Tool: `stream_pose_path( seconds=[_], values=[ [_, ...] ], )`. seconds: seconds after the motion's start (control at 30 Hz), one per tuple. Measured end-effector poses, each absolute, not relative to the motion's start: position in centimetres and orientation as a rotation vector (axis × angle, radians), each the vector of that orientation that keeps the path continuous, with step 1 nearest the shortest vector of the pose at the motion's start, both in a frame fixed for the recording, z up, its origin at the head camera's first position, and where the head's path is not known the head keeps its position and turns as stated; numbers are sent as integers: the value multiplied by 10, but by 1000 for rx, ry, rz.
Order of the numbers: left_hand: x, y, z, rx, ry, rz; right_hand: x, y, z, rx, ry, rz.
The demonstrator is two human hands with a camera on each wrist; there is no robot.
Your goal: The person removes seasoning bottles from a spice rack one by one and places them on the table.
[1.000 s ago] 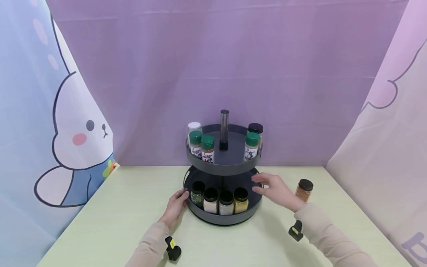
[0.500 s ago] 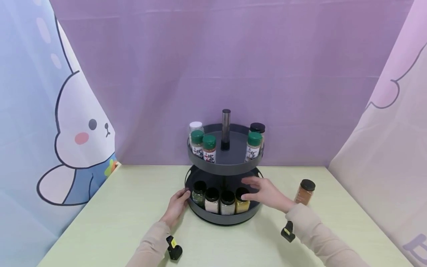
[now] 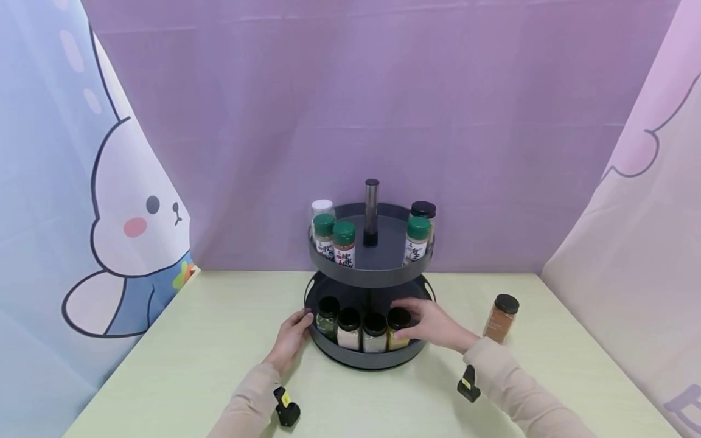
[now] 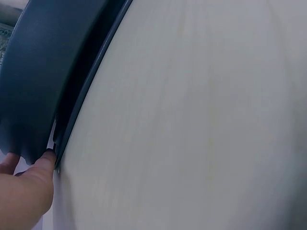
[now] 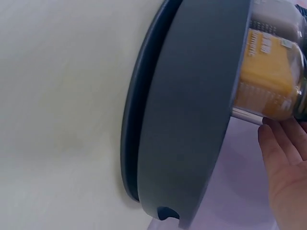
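A dark grey two-tier turntable rack (image 3: 366,361) stands on the table. My left hand (image 3: 291,340) grips the left rim of its lower tray; in the left wrist view the thumb and a finger (image 4: 10,162) meet the rim's end. In the lower tray are several black-lidded spice jars, among them a green one (image 3: 327,323), a pale pink one (image 3: 348,338) and a white one (image 3: 375,342). My right hand (image 3: 435,325) reaches around the yellow turmeric jar (image 5: 268,72), thumb in front and fingers behind its lid. In the right wrist view the fingertips lie close beside the jar; firm contact is unclear.
The upper tray (image 3: 378,277) carries green-lidded bottles (image 3: 344,243), a white-lidded one (image 3: 322,208) and a black-lidded one (image 3: 423,210) around a centre post (image 3: 372,210). A reddish-brown spice jar (image 3: 499,321) stands on the table at right. A purple curtain (image 3: 383,109) hangs behind.
My right hand has moved left and slightly down, from beside the rack to around the yellow jar. The left hand stays on the rim. The jars have not moved.
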State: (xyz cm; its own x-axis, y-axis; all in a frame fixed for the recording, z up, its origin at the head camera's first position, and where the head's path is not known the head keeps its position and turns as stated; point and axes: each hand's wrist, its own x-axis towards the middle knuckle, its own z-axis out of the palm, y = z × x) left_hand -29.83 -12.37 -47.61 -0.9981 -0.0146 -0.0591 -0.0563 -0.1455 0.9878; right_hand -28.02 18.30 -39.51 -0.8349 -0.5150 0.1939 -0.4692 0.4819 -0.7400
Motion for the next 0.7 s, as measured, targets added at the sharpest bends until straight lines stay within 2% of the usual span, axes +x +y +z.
stream_pose_path(
  seconds=[0.7],
  values=[
    [-300, -124, -479, -97, 2051, 2351, -286, 179, -422, -833, 2519, -1429]
  ],
)
